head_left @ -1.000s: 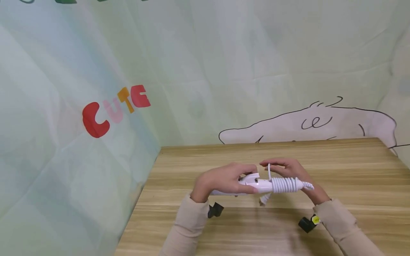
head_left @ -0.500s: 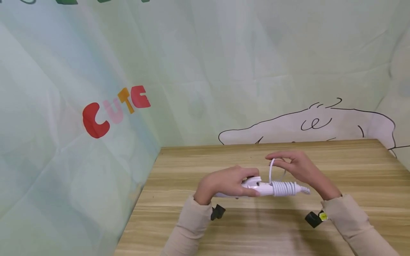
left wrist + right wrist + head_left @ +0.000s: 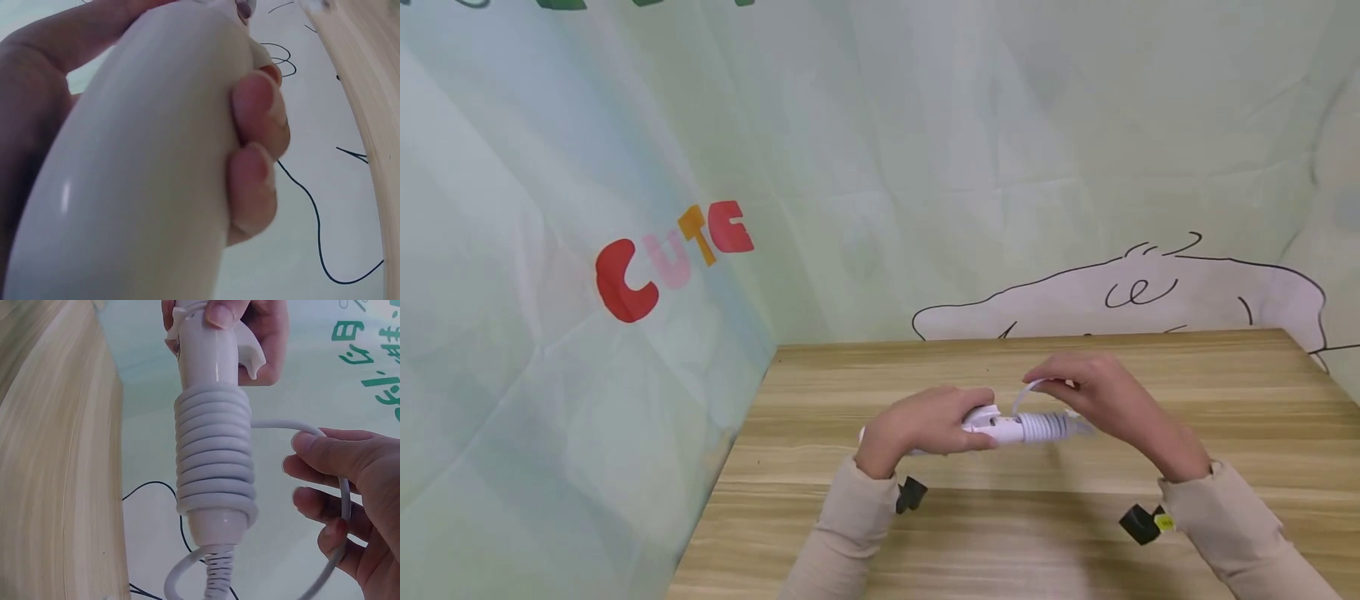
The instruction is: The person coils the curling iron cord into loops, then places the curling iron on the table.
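My left hand [image 3: 925, 427] grips a white curling iron [image 3: 1004, 430] around its body, holding it level over the table. Its lever [image 3: 251, 353] stands out beside the fingers in the right wrist view. Several tight turns of white cord [image 3: 215, 450] are wound around the handle, up to the ribbed cord sleeve [image 3: 219, 572]. Thumb and forefinger of my right hand [image 3: 1105, 393] pinch the loose length of cord [image 3: 287, 424] leaving the coil, and the rest runs down past the other fingers. In the left wrist view, the smooth white body [image 3: 137, 156] fills the middle, with fingertips [image 3: 251, 187] wrapped around it.
A wood-grain table [image 3: 820, 375] lies beneath both hands. Behind it and to the left hangs a pale printed cloth [image 3: 850, 167] with coloured letters [image 3: 628, 283] and a line drawing. Black wrist camera mounts [image 3: 1140, 525] stick out below the sleeves.
My right hand has risen to the right, then come in close over the handle with the cord. The plug that hung below the handle is out of sight. The curling iron shifts slightly left.
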A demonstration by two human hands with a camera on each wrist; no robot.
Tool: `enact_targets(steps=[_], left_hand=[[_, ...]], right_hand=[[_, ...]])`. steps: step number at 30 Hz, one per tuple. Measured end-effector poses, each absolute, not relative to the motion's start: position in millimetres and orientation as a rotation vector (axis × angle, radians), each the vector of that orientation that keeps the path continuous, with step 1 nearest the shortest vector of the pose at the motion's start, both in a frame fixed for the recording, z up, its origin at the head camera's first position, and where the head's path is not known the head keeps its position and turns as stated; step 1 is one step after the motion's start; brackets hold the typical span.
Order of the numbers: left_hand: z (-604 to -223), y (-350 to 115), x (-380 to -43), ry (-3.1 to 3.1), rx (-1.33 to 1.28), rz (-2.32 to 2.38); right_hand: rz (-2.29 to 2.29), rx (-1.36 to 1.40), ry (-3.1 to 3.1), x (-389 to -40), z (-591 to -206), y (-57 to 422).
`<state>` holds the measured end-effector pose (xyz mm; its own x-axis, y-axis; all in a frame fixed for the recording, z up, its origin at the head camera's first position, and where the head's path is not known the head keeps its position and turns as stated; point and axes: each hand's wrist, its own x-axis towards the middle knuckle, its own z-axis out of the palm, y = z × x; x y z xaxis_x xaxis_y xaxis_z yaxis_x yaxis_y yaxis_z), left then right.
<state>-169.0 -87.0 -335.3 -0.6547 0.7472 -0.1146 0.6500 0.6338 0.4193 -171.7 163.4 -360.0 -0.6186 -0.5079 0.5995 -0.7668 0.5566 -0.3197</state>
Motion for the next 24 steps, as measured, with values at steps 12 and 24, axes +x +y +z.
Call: enact_targets(steps=[12,24], left_hand=[[-337.9,-91.4,-174.8,2.637,1.08,0.463],[-336.3,-101.5,-180.2,2.605,1.011,0.606]], right_hand=[[0.687,1.014,-2.382,-154.0,-351.8,149.2],[0.997,0.861,-2.738,-128.5,-347.5,139.4]])
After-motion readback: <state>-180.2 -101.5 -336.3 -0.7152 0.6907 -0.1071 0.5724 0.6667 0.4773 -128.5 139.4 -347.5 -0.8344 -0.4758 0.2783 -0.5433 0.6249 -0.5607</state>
